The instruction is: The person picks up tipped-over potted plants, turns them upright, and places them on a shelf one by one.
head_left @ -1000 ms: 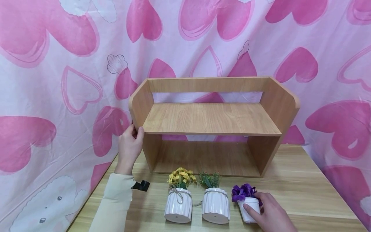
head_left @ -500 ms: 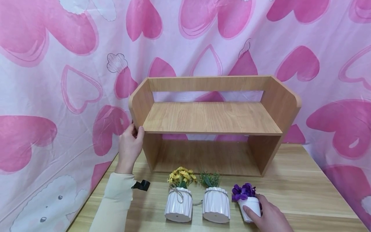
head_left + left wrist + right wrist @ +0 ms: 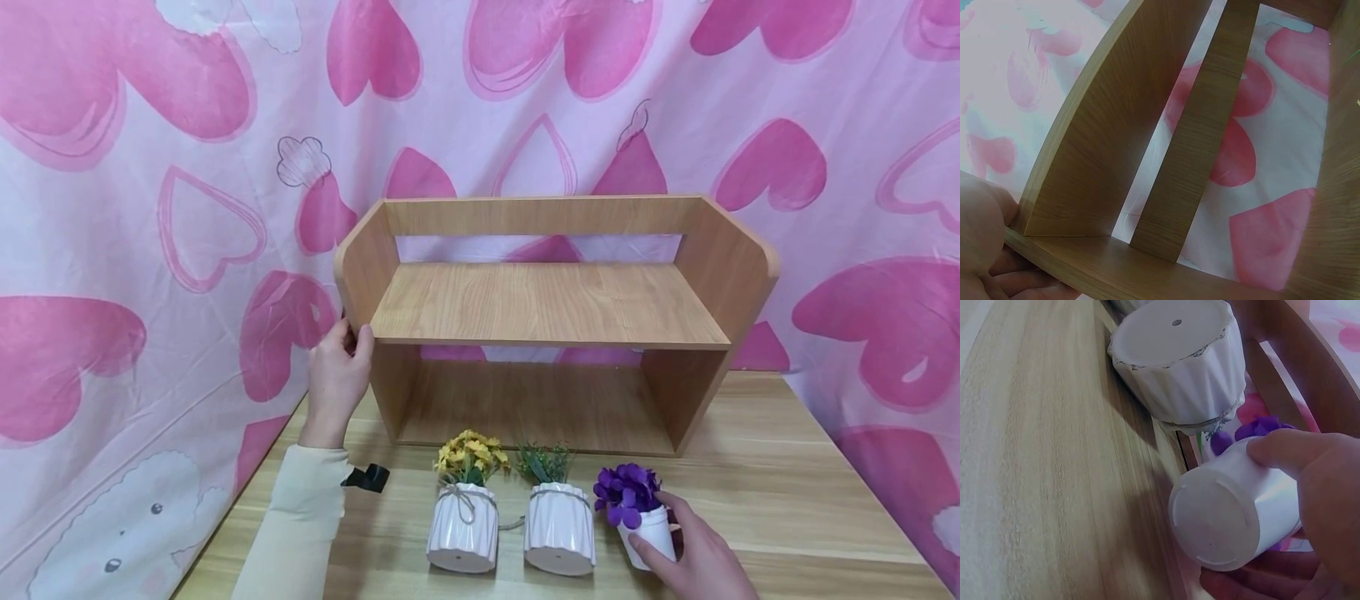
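A two-tier wooden shelf (image 3: 551, 304) stands at the back of the table. My left hand (image 3: 339, 379) grips its left side panel at the middle board's height, thumb at the front edge, fingers behind. The left wrist view shows that panel (image 3: 1104, 125) close up. At the front right, my right hand (image 3: 693, 546) holds a small white pot (image 3: 651, 533) of purple flowers (image 3: 628, 494), thumb on the near side. In the right wrist view the pot's round base (image 3: 1213, 519) faces the camera, and the fingers curl beneath it.
Two white fluted pots lie on their sides left of my right hand, bases toward me: one with yellow flowers (image 3: 462, 529), one with green sprigs (image 3: 558, 529). Twine circles each. A black strap piece (image 3: 367, 477) shows by my left wrist. A pink heart-print cloth (image 3: 525, 92) hangs behind.
My right hand has shifted and tilted the purple-flower pot slightly, and its blooms now sit a little higher and farther left. The left hand keeps its place on the shelf.
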The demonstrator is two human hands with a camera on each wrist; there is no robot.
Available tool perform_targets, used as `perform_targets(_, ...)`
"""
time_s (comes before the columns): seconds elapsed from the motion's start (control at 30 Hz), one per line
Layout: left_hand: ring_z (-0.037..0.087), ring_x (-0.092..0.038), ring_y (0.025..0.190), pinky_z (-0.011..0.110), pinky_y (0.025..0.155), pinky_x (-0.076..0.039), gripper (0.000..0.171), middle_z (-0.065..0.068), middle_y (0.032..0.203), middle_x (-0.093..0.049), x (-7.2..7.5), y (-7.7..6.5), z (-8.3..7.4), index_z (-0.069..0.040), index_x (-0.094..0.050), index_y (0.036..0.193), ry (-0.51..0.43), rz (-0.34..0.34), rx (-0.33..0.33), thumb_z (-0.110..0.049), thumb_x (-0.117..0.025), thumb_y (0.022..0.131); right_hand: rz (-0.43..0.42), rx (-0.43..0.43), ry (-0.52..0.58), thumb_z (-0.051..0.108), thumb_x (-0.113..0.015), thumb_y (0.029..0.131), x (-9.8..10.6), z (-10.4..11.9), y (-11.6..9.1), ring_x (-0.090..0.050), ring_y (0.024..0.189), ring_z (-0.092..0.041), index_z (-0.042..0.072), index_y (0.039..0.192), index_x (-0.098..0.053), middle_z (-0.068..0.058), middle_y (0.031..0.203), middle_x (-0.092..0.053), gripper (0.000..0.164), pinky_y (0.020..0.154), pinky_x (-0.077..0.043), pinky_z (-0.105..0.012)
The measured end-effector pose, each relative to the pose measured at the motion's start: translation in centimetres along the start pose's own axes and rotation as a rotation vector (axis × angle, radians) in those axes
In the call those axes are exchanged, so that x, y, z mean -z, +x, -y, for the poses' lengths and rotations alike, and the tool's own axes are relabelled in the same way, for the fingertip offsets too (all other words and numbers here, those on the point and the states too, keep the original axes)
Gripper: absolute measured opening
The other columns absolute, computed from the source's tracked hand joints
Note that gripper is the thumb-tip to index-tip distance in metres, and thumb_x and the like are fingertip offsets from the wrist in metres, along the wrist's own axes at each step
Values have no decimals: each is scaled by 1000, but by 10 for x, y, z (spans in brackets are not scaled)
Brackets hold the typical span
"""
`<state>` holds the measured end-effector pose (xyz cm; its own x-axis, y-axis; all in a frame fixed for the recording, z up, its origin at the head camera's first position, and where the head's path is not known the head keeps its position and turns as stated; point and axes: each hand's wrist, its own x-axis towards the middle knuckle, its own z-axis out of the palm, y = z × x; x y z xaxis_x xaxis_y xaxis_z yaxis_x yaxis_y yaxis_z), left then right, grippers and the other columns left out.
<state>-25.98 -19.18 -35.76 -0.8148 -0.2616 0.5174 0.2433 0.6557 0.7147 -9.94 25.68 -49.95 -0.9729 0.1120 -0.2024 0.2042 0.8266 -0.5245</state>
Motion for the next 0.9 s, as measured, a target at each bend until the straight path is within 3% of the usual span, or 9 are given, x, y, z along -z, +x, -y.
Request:
perform_targets(0.2, 43, -76, 116, 57, 97, -63, 45, 31, 132, -72, 0, 0, 0, 8, -66, 140, 2, -7, -10, -24, -58, 110, -38, 47, 80, 51, -89, 85, -1, 1, -2, -71, 111, -30, -5, 155, -44, -27, 135, -69, 100, 83, -64, -39)
perform_targets(0.5, 43, -75, 119, 58, 99, -62, 45, 29, 136, -71, 0, -1, 1, 5, -64, 144, 0, 2, 0, -24, -58, 111, -57, 99, 102, 34, -91, 86, -2, -5, -3, -71, 120, -39, -10, 157, -42, -36, 147, -59, 97, 96, -64, -46)
perform_targets(0.77, 44, -75, 119, 58, 97, -63, 46, 30, 134, -71, 0, -1, 0, 6, -64, 143, 8, -3, -6, -25, -58, 111, -355, 300, 84, 23, -99, 73, -17, -16, -10, -77, 97, -30, -11, 141, -60, -29, 128, -73, 86, 83, -65, -38)
perform_targets(0.9, 44, -74, 120, 58, 98, -62, 46, 31, 136, -70, 0, -1, 0, 7, -63, 145, 5, 3, -6, -25, -58, 111, -367, 324, 128, 20, -100, 71, -21, -19, -11, -79, 99, -39, -14, 140, -56, -37, 130, -69, 89, 85, -67, -40)
